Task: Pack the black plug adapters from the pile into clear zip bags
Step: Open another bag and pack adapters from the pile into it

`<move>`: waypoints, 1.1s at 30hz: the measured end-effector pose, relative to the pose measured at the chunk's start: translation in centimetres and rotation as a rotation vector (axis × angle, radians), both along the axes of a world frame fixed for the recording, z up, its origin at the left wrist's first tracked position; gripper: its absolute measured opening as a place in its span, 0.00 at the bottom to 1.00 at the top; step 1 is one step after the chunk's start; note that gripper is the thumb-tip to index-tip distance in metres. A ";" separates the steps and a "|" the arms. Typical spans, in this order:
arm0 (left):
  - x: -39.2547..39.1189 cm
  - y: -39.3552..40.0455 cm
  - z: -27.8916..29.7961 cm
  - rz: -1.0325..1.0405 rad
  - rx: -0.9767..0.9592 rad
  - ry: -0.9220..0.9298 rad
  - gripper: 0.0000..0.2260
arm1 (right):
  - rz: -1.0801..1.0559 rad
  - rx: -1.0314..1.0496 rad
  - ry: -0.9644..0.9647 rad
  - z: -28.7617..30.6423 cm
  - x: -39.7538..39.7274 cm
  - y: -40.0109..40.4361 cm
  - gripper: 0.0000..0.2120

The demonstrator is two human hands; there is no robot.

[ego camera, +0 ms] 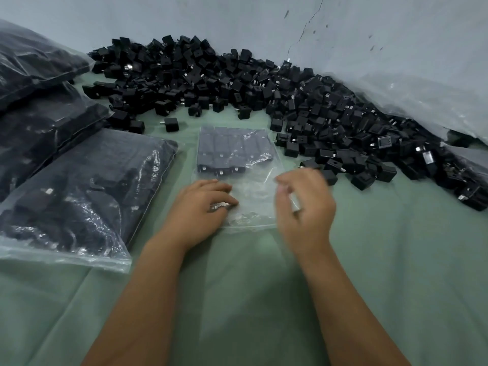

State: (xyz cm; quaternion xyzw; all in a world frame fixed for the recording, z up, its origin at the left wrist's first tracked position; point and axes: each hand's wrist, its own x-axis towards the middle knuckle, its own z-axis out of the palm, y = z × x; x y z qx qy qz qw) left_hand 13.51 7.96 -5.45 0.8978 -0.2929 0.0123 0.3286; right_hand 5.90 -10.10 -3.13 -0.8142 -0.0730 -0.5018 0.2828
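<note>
Lighting: dim, cool, diffuse; soft shadows. Glare: highlights on filled bags, near left. Blur: right hand. Distortion: wide-angle bowing at edges.

Two bare forearms, no sleeves in view; left hand, right hand ungloved, short nails.
</note>
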 end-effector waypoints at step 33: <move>-0.4 -0.3 -0.2 0.089 -0.348 -0.004 0.13 | 0.082 -0.345 0.300 -1.8 -0.1 4.1 0.12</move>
